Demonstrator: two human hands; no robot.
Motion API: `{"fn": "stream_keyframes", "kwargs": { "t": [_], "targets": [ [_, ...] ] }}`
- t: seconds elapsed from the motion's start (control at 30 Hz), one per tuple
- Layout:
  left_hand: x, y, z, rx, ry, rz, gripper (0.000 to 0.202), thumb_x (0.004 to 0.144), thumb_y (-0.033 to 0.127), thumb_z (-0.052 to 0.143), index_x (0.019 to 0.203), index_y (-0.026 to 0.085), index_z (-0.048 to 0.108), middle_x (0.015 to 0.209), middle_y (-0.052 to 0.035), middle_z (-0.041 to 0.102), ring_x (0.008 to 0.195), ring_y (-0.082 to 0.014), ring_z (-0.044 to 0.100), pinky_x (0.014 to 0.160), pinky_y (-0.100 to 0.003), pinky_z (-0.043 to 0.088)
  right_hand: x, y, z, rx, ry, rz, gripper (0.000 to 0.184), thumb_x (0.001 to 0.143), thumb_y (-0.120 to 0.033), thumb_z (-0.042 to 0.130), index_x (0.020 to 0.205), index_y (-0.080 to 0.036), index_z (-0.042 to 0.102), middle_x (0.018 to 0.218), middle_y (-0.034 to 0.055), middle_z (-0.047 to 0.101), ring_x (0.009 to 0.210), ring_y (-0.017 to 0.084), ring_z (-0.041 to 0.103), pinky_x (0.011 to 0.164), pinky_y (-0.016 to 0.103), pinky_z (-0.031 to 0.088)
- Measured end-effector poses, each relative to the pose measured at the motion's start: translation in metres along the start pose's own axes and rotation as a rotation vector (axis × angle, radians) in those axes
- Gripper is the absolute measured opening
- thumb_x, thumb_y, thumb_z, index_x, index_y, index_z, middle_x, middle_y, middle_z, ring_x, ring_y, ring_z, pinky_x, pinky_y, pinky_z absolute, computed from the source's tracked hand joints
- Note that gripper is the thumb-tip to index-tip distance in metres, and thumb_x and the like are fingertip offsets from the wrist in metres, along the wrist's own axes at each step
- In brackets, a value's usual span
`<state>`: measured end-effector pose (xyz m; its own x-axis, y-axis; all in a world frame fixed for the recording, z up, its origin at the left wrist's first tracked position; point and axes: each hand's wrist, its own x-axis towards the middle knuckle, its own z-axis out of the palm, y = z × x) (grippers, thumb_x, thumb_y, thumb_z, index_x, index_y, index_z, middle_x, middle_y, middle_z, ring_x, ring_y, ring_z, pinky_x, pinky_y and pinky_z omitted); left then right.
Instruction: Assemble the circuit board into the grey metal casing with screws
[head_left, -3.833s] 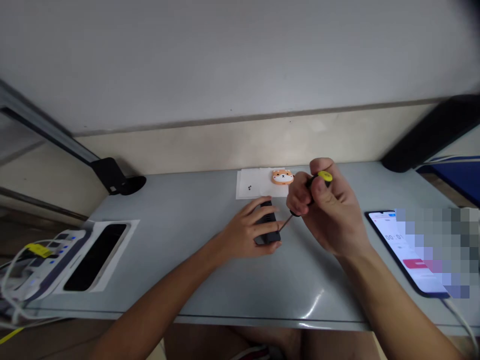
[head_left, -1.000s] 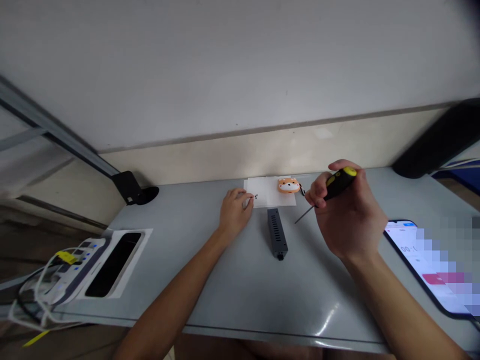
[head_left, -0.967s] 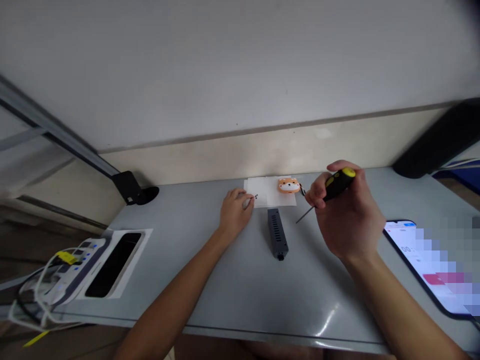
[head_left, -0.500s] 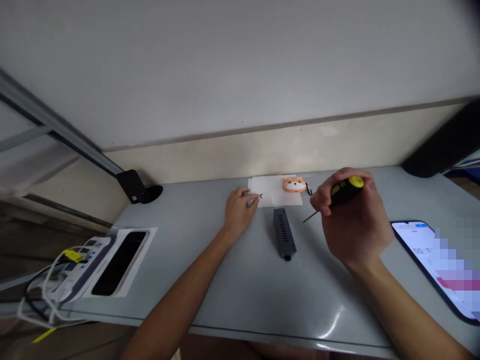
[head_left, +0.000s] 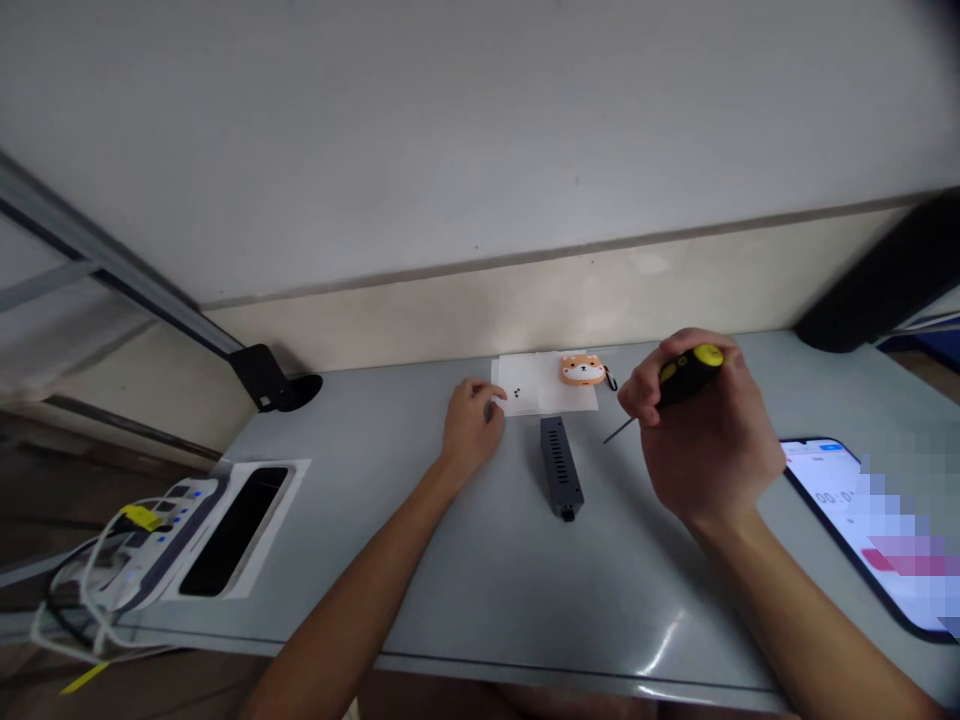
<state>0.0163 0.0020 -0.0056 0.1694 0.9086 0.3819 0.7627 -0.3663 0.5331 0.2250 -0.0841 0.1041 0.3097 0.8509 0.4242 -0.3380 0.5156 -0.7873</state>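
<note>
My right hand [head_left: 701, 435] is closed round a black and yellow screwdriver [head_left: 679, 378], its thin shaft pointing down and left above the table. My left hand [head_left: 471, 425] rests at the left edge of a white paper sheet [head_left: 544, 384], fingers curled together in a pinch; I cannot make out what they hold. A few tiny black screws [head_left: 517, 392] lie on the sheet just right of the fingertips. A small dark grey ventilated box [head_left: 559, 466] lies on the grey table [head_left: 450, 560] between my hands, touched by neither.
An orange animal-shaped case [head_left: 583, 369] sits on the sheet's far right. A phone [head_left: 862, 520] with a lit screen lies at the right. A white device with cables [head_left: 165, 530] sits at the left edge. A black bracket [head_left: 274, 378] stands by the wall.
My left hand left the grey box and went to the paper sheet with the screws. My right hand lifted the screwdriver away from the box, to the right.
</note>
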Motion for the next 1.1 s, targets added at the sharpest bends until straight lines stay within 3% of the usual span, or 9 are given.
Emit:
{"fn": "stream_keyframes", "kwargs": {
  "t": [0.2, 0.4, 0.8, 1.1],
  "targets": [
    [-0.0014, -0.0037, 0.0029, 0.015, 0.026, 0.057, 0.036, 0.088, 0.006, 0.056, 0.109, 0.026, 0.077, 0.114, -0.0084, 0.061, 0.110, -0.0240, 0.061, 0.104, -0.044, 0.052, 0.0002, -0.0005, -0.0010, 0.005, -0.018, -0.004, 0.022, 0.098, -0.043, 0.053, 0.090, -0.026, 0.064, 0.064, -0.0009, 0.050, 0.053, 0.015, 0.038, 0.054, 0.032, 0.031],
    [-0.0019, -0.0055, 0.0033, 0.034, 0.021, 0.071, 0.027, 0.089, 0.009, 0.057, 0.102, 0.023, 0.076, 0.110, -0.0086, 0.062, 0.107, -0.0236, 0.062, 0.100, -0.042, 0.053, 0.0004, -0.0021, -0.0016, -0.048, -0.014, 0.022, 0.023, 0.097, -0.048, 0.054, 0.091, -0.027, 0.062, 0.064, -0.0011, 0.049, 0.053, 0.015, 0.039, 0.055, 0.034, 0.031],
    [-0.0020, -0.0082, 0.0026, 0.078, -0.008, 0.113, 0.038, 0.090, 0.006, 0.057, 0.112, 0.026, 0.079, 0.113, -0.0093, 0.061, 0.110, -0.0245, 0.060, 0.103, -0.044, 0.052, 0.0018, -0.0004, -0.0018, -0.055, -0.021, 0.035, 0.025, 0.096, -0.050, 0.054, 0.090, -0.027, 0.060, 0.064, -0.0017, 0.048, 0.053, 0.014, 0.039, 0.055, 0.033, 0.032],
    [-0.0029, -0.0077, 0.0010, 0.079, -0.021, 0.130, 0.036, 0.091, 0.006, 0.056, 0.109, 0.027, 0.080, 0.116, -0.0090, 0.063, 0.111, -0.0241, 0.062, 0.103, -0.043, 0.052, 0.0027, 0.0002, -0.0031, -0.027, -0.007, 0.028, 0.023, 0.095, -0.047, 0.054, 0.088, -0.026, 0.061, 0.063, -0.0017, 0.048, 0.053, 0.014, 0.038, 0.055, 0.033, 0.030]
  ]
}}
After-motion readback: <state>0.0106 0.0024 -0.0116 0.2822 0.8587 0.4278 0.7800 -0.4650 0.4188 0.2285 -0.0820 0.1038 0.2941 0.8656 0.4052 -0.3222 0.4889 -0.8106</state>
